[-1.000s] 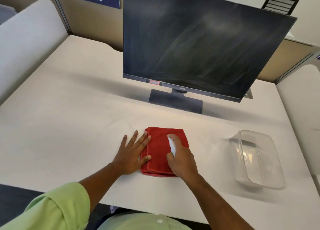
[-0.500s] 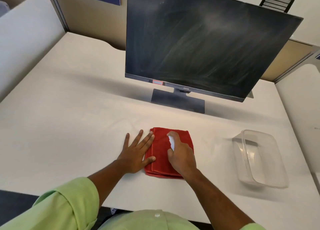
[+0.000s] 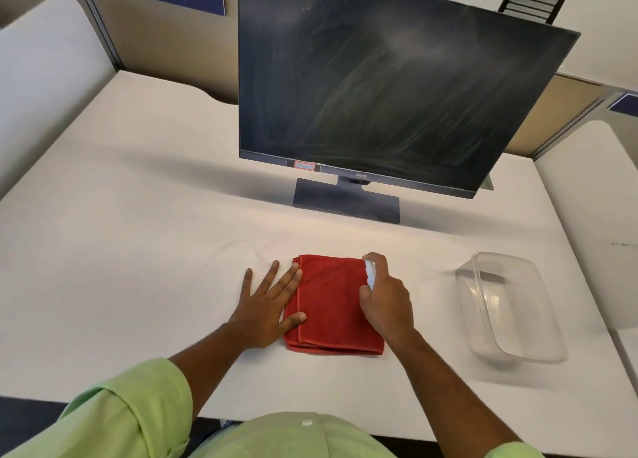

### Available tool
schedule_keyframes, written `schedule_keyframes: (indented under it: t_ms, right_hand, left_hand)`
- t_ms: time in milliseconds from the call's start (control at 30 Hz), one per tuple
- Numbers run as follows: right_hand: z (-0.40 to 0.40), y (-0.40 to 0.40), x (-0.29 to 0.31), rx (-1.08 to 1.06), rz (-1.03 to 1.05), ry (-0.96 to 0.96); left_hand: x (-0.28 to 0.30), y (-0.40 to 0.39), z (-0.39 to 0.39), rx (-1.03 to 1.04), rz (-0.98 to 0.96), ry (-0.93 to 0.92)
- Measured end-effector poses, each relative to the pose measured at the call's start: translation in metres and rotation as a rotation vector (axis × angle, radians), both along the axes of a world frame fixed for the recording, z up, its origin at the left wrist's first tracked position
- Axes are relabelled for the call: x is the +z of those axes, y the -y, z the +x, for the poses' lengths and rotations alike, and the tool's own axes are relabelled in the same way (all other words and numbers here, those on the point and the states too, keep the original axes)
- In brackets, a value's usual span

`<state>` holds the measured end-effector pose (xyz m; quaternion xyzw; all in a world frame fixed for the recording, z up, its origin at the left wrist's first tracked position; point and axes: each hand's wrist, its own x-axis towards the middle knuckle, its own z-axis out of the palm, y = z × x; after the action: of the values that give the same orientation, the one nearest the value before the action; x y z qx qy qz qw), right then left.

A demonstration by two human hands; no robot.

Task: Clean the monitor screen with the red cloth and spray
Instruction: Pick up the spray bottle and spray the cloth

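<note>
Sitting empty at the right of the white desk (image 3: pixel 138 250): a clear plastic tub (image 3: pixel 511 305), well apart from everything else. Standing upright at the back: a dark monitor (image 3: pixel 390 88) on a flat base, screen streaked with pale smears. Lying folded at the near middle, in front of the monitor: a red cloth (image 3: pixel 331 302). Pressing flat on the cloth's left edge with fingers spread: the left hand (image 3: pixel 269 302). Gripping a small white spray bottle (image 3: pixel 370 273) over the cloth's right edge, forefinger curled on top: the right hand (image 3: pixel 386 298). Showing at the bottom: light green sleeves.
</note>
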<state>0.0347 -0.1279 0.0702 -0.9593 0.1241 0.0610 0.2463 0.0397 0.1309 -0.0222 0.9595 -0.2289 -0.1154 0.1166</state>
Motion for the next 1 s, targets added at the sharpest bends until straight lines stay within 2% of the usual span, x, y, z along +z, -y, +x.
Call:
schedule_keyframes:
  t_ms: [333,1000]
  right_hand:
    - [-0.022,0.025,-0.009,-0.079,-0.022,-0.024]
    - [-0.080,-0.025,-0.011,0.197,0.032,-0.006]
  left_hand:
    - [0.001,-0.001,0.001,-0.004,0.011,-0.030]
    - [0.010,-0.003,0.008,-0.039,0.003,-0.149]
